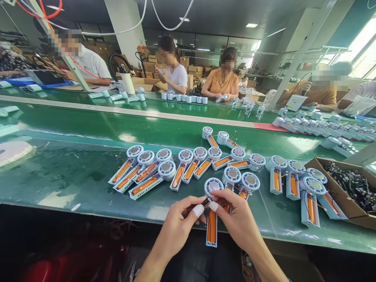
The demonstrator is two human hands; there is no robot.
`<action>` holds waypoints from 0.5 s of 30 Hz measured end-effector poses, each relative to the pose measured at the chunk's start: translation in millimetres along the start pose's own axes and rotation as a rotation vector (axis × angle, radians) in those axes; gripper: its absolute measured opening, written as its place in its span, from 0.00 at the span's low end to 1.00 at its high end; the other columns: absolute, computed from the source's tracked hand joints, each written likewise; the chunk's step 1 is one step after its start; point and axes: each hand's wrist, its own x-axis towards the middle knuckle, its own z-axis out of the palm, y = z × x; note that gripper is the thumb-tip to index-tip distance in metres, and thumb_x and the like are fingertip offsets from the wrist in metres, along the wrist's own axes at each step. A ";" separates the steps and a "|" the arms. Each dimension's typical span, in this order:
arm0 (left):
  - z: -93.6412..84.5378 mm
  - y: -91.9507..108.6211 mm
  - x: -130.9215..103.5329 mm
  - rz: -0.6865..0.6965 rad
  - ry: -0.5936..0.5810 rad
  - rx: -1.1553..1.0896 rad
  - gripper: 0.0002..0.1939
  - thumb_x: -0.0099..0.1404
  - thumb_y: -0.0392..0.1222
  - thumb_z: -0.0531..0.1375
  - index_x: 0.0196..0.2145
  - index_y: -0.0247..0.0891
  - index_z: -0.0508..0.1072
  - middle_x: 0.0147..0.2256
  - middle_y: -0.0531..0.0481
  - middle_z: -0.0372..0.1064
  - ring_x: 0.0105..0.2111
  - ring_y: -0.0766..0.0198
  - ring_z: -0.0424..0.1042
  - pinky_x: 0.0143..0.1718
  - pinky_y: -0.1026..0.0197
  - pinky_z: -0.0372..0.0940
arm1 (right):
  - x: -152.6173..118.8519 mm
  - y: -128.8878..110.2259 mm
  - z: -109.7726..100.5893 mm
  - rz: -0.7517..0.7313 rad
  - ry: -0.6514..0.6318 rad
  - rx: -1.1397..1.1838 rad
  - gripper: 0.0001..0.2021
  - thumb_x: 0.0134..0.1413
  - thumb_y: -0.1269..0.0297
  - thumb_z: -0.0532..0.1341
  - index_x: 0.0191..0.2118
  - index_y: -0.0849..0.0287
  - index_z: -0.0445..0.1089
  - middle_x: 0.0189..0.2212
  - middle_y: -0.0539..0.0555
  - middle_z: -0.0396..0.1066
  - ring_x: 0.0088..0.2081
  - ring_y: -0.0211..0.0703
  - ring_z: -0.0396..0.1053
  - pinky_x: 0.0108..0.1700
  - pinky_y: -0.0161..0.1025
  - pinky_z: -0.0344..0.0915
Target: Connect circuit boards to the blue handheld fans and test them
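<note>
Left hand (181,217), right hand (235,209), pinched black part (206,202)

Single head-worn view, facing forward and down, green bench (96,192) close toward six o'clock, window (363,43) far toward two

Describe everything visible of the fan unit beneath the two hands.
The fan unit is pale blue, apparently plastic. Its round head has a slotted ring around a silvery disc; the handle, open on top, shows an orange insert with a dark wire along it. Face up, head on the far side, it extends past the green table's front edge. The right hand partly covers it, seemingly touching the head's rim.
</note>
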 end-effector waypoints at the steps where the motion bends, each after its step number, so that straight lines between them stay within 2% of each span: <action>1: -0.8 1.3 0.9 0.009 -0.006 0.018 0.15 0.67 0.45 0.61 0.47 0.40 0.81 0.30 0.50 0.75 0.29 0.63 0.73 0.31 0.63 0.67 | 1.3 0.0 -1.8 0.006 -0.023 -0.006 0.08 0.62 0.63 0.62 0.42 0.56 0.78 0.35 0.54 0.76 0.36 0.43 0.74 0.37 0.37 0.71; 4: -2.5 5.1 2.2 0.030 -0.020 0.074 0.14 0.67 0.45 0.61 0.47 0.41 0.82 0.31 0.50 0.75 0.28 0.64 0.72 0.30 0.64 0.66 | 3.9 0.4 -5.7 -0.005 -0.068 -0.019 0.08 0.62 0.63 0.62 0.40 0.55 0.79 0.37 0.54 0.77 0.38 0.45 0.74 0.37 0.37 0.70; 10: -6.1 9.4 2.5 0.069 -0.060 0.161 0.14 0.67 0.44 0.60 0.45 0.41 0.82 0.30 0.51 0.76 0.27 0.64 0.71 0.32 0.63 0.67 | 6.5 0.8 -6.3 0.008 -0.079 -0.015 0.07 0.60 0.62 0.63 0.36 0.57 0.79 0.33 0.53 0.75 0.33 0.42 0.73 0.32 0.34 0.68; 13: -7.5 11.5 3.9 0.075 -0.070 0.189 0.14 0.67 0.43 0.59 0.46 0.41 0.82 0.30 0.50 0.76 0.28 0.64 0.72 0.32 0.64 0.67 | 7.5 -2.5 -6.0 -0.020 -0.075 -0.081 0.07 0.61 0.64 0.62 0.35 0.57 0.77 0.31 0.51 0.74 0.31 0.40 0.72 0.32 0.34 0.67; 15: -8.1 12.9 4.4 0.076 -0.069 0.204 0.14 0.67 0.43 0.58 0.47 0.40 0.80 0.31 0.50 0.77 0.28 0.63 0.73 0.32 0.64 0.68 | 5.5 -7.5 -7.6 -0.065 -0.068 -0.171 0.07 0.63 0.66 0.60 0.38 0.57 0.76 0.34 0.52 0.74 0.33 0.41 0.72 0.34 0.35 0.68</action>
